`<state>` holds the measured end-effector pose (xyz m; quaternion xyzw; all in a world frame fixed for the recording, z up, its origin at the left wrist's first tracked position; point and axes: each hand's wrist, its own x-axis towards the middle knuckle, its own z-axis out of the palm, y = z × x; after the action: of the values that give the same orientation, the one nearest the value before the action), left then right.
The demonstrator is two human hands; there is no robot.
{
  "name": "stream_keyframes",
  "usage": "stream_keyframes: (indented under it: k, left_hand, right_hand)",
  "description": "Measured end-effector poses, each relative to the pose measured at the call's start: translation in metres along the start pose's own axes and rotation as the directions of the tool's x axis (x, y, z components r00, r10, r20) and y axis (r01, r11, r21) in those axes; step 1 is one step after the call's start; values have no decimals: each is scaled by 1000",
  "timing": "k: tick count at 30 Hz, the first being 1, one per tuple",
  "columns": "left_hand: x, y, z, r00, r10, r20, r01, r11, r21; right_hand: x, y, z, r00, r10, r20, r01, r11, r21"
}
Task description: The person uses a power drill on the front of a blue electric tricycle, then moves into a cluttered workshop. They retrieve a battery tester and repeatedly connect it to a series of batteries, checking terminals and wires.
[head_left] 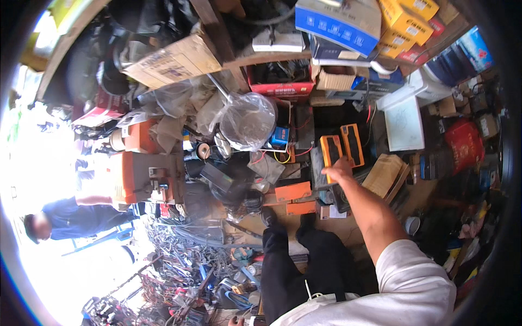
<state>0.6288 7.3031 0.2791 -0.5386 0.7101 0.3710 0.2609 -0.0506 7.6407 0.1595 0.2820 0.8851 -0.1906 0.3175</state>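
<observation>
My right arm stretches forward, and my right hand is closed on the near end of an orange-and-black box-shaped device. A second device of the same look stands just to its right. Left of the held device is a grey panel or box, partly covered by it. At the very bottom edge only a small bit of my left hand shows; its fingers are mostly cut off, so its grip is hidden.
Two flat orange boxes lie before my feet. A cardboard box stands right of the devices. Plastic covers a round pan-like thing. Cables and tools heap at lower left. A person in dark blue is at far left.
</observation>
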Motion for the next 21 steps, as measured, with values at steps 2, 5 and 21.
stream_keyframes:
  k: [2,5,21]
  left_hand:
    - [-22,-15,13,996,-91,-7,90,995,-46]
    - [-45,-26,33,993,-118,-14,116,990,-83]
    - [-28,-57,7,963,-177,-202,134,969,-209]
  right_hand:
    - [-23,6,-5,997,13,76,-23,992,127]
    - [-58,16,-2,989,-11,150,-14,985,170]
    - [-225,15,119,881,-331,338,473,621,-625]
